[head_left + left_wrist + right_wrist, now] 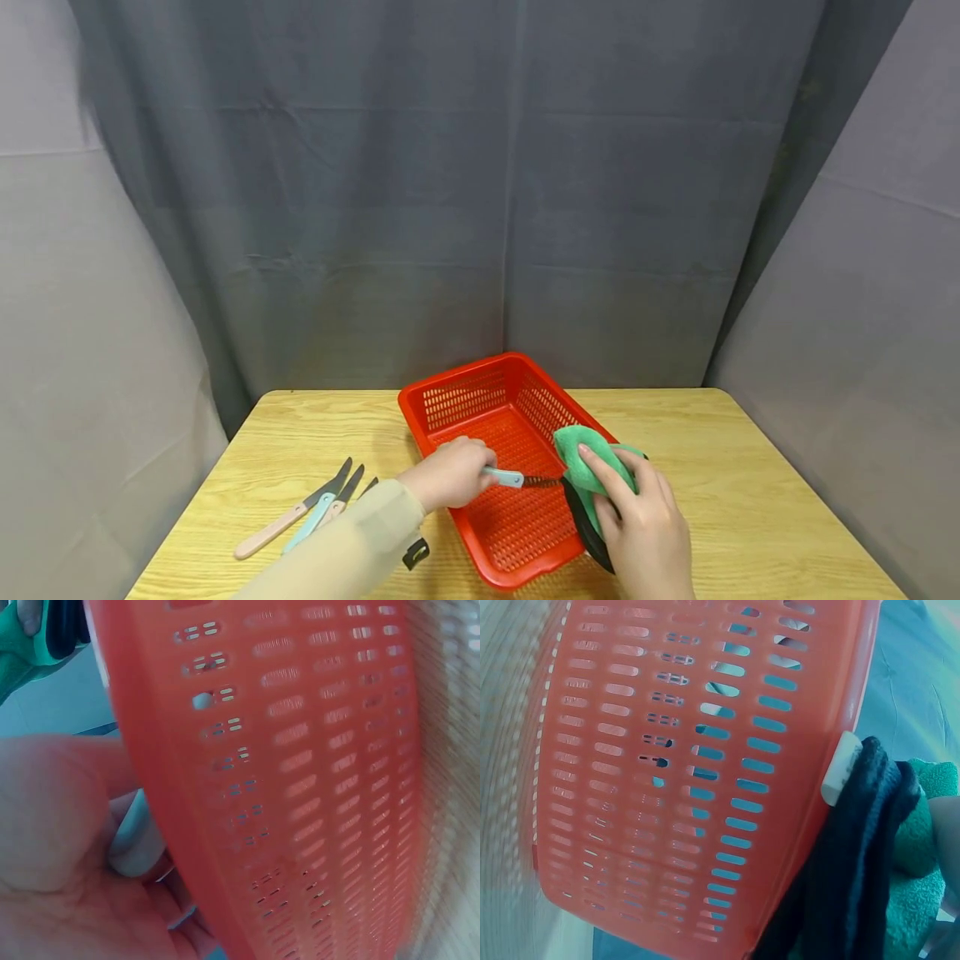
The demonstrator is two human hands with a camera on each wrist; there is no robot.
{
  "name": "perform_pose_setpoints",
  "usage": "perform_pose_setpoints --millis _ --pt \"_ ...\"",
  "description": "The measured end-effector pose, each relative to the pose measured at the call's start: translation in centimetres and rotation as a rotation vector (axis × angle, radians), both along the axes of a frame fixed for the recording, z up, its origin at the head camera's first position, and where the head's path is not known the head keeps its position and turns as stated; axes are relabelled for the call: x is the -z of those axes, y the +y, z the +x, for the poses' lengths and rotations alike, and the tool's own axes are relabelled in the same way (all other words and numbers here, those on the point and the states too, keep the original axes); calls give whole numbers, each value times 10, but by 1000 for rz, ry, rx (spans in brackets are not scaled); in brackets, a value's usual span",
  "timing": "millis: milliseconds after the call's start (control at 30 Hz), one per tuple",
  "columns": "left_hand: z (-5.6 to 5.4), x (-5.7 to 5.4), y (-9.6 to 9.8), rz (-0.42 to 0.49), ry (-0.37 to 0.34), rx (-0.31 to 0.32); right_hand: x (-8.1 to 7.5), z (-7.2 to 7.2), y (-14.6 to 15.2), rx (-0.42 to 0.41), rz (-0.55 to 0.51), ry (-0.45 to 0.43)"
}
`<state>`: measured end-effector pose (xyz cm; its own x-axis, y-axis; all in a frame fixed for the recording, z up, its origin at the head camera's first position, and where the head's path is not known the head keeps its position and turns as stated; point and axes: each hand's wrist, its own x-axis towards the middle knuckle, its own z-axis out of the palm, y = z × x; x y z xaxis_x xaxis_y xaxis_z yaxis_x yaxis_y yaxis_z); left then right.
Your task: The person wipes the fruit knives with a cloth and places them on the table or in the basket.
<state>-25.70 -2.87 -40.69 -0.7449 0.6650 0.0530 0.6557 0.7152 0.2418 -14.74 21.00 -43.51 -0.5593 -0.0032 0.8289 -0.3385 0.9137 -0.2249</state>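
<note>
My left hand (453, 475) grips the light blue handle of a knife (506, 477), held over the red plastic basket (525, 537). In the left wrist view, the pale butt of the handle (139, 840) shows under the palm, partly behind the basket wall. The dark blade points right, and its tip end is hidden by a green cloth with a black edge (577, 450). My right hand (647, 525) pinches this folded cloth above the basket's right side. In the right wrist view, the cloth's black edging (847, 847) hangs beside the basket rim.
Several knives lie fanned on the wooden table (750, 500) at left, among them a pink-handled knife (270, 533) and a light blue one (311, 521). The left sleeve covers part of them. Grey curtains (450, 208) enclose the back and sides.
</note>
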Motion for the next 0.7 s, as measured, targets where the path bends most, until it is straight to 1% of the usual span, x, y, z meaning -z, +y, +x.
perform_pose_setpoints --millis 100,267,433,600,700 --pt "1 -1 1 -19 -18 -1 0 0 0 0 -4 -8" --pt "2 -3 3 -56 -24 -6 0 0 0 0 -3 -9" --pt "1 -3 5 -92 -35 -9 1 -1 0 -3 -1 -12" --pt "0 -2 5 -82 -21 -5 0 0 -1 -2 4 3" --pt "-1 -2 3 -59 -7 12 -1 0 -2 4 8 16"
